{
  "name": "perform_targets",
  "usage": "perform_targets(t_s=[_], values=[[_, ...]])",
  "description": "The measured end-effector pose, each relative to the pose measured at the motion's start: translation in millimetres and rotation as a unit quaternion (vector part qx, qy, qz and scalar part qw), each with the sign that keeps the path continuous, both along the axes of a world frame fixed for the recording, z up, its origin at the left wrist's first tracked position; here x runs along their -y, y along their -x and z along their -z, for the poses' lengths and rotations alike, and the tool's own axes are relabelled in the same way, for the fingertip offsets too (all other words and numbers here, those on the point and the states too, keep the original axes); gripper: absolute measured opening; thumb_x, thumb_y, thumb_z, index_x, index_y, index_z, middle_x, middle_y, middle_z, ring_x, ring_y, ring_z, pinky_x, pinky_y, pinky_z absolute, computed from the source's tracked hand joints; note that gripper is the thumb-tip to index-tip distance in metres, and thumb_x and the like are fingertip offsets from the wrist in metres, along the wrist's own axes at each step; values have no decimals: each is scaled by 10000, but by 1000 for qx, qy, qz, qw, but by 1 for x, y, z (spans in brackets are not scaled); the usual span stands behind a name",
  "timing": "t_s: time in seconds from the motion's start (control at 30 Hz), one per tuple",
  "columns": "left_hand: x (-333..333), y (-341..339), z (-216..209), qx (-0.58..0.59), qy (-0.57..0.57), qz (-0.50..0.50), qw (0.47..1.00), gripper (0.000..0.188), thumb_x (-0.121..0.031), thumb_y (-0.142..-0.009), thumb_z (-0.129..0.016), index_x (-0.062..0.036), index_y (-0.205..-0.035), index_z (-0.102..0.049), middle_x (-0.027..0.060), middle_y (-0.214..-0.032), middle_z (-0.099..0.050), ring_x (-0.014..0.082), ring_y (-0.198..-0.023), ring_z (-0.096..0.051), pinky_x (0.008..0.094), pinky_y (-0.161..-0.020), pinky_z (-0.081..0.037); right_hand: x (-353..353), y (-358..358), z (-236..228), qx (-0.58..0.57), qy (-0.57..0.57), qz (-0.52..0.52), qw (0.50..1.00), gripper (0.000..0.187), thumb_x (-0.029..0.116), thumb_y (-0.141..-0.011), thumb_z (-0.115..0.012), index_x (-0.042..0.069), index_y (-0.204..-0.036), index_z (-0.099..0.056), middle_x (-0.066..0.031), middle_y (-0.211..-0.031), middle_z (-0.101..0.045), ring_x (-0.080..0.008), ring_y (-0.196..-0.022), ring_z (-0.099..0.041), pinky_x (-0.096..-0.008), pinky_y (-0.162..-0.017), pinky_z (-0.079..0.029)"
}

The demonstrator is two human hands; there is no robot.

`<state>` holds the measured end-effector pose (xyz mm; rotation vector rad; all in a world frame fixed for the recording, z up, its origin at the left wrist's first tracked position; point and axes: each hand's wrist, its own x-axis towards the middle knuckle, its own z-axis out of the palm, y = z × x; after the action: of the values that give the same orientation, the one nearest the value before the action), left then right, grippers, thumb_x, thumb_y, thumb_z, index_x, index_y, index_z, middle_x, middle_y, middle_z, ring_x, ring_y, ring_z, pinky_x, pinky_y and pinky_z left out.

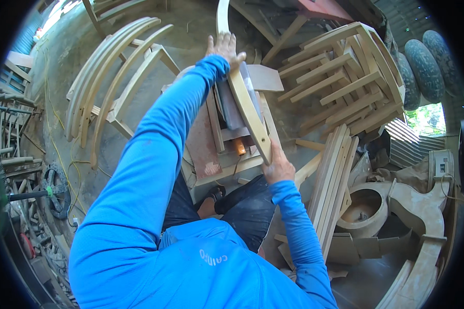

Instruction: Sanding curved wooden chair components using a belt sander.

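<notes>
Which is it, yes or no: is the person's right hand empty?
No, the right hand holds the near end of a curved wooden piece.

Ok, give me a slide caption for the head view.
Left hand on a curved bar, right hand at its near end, slats left, frames right.

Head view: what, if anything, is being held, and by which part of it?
A long, curved, pale wooden piece: the right hand holds its near end; the left hand lies over it farther along, its grip unclear.
</notes>
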<state>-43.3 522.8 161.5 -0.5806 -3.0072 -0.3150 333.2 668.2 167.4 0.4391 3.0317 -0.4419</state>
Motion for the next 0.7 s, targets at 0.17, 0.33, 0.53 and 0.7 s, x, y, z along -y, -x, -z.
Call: perform_targets(t_s=[0.17,0.33,0.53,0.7], values=[[-5,-150,0,-8,5,62,998,864,-557,-986,-453,-5,-1618,-248,186,-1710,-187,325,-1601,-109,590,-1274,-49,-9,-140,-4,10,6,30,999,718,121,-747,-753,235,-1407,-492,-146,-1049,-672,-423,-902,-686,-518,-752,-571],[25,-299,-9,47,-109,149,982,900,-513,-938,-570,38,-1588,-280,235,-1668,-247,350,-1594,-127,588,-1265,-81,-2,-279,-4,-115,44,44,991,540,73,-671,-750,101,-1202,-656,-156,-986,-704,-390,-910,-704,-466,-784,-576],[41,-369,-29,147,-568,7,809,882,-451,-950,-674,55,-1569,-302,264,-1539,-430,348,-1428,-431,449,-1183,-327,27,-298,-40,-141,294,106,939,485,31,-746,-691,11,-1231,-677,-140,-989,-741,-246,-890,-743,-338,-835,-571],[23,-373,-78,532,-651,69,536,815,-396,-1009,-656,40,-1585,-278,175,-1455,-537,262,-1340,-533,406,-1182,-348,42,-255,-54,-63,683,140,714,503,134,-820,-726,2,-1281,-574,-105,-854,-660,-197,-668,-636,-350,-614,-537]])
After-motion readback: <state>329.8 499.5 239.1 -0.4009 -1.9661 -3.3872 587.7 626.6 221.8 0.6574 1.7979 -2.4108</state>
